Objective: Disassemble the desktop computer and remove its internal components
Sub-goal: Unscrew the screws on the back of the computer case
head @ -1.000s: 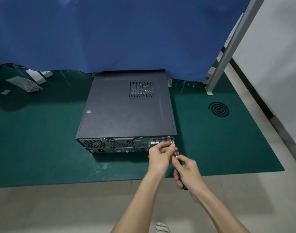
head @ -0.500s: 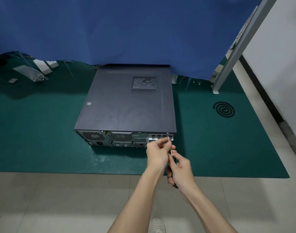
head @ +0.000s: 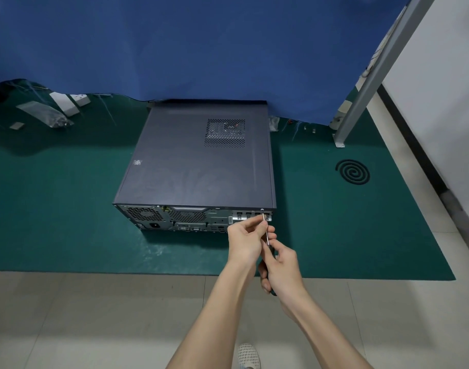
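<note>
The desktop computer (head: pixel 198 166) lay flat on the green mat (head: pixel 55 209), its rear panel (head: pixel 190 221) facing the near side and its far end against the blue curtain (head: pixel 201 43). The right hand (head: pixel 282 267) was curled round the dark handle of a screwdriver (head: pixel 265 230) (the handle mostly hidden in the palm), while the left hand (head: pixel 245 242) pinched the thin shaft close behind the tip. The tip met a screw (head: pixel 262 209) at the top right corner of the rear panel, apparently one holding the cover. To do this well, the shaft likely needed to line up squarely with the screw, the right hand pushing firmly while turning — the left fingers only guiding, loose enough for the shaft to spin. A slipped tip could round the head.
</note>
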A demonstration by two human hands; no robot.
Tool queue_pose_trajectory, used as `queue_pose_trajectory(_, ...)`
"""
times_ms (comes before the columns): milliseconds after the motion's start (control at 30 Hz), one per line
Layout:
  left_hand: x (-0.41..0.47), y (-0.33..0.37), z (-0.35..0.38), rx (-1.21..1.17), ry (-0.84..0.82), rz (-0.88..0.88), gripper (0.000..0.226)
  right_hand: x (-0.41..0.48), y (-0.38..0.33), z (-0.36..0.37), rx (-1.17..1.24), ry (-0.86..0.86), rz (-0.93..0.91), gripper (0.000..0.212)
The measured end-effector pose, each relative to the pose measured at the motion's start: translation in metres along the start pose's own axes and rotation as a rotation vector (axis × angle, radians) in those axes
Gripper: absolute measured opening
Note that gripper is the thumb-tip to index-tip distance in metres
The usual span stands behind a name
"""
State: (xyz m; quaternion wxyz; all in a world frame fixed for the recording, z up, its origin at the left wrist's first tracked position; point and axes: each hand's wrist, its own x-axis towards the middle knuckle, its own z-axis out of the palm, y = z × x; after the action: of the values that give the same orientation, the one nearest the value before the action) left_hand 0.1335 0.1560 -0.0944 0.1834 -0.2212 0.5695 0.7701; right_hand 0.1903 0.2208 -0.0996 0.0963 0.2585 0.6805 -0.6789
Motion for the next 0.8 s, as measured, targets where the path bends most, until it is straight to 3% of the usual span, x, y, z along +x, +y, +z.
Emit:
queue_pose_trajectory(333,0.011,0.003,0.003,0.076,0.008,0.016,0.01,0.0,-0.001,0.005,0.022,0.037,0.012,0.028)
queue_pose_trajectory(467,0.013,0.006,-0.001,0.108,-0.024,-0.012,0.016,-0.002,-0.003,-0.007,0.431,-0.145,0.28,0.036)
queue_pose_trajectory(533,0.013,0.007,-0.003,0.083,-0.037,-0.033,0.014,-0.005,-0.003,-0.011,0.549,-0.251,0.296,0.036)
queue_pose_trajectory(600,0.012,0.007,-0.004,0.059,-0.053,-0.054,0.009,-0.007,-0.001,-0.013,0.495,-0.231,0.219,0.035)
queue_pose_trajectory(667,0.011,0.006,-0.004,0.046,-0.061,-0.061,0.007,-0.008,0.001,-0.008,0.35,-0.097,0.122,0.036)
queue_pose_trajectory(800,0.011,0.005,-0.001,0.057,-0.075,-0.036,0.008,-0.005,0.009,0.005,-0.315,0.226,-0.146,0.035)
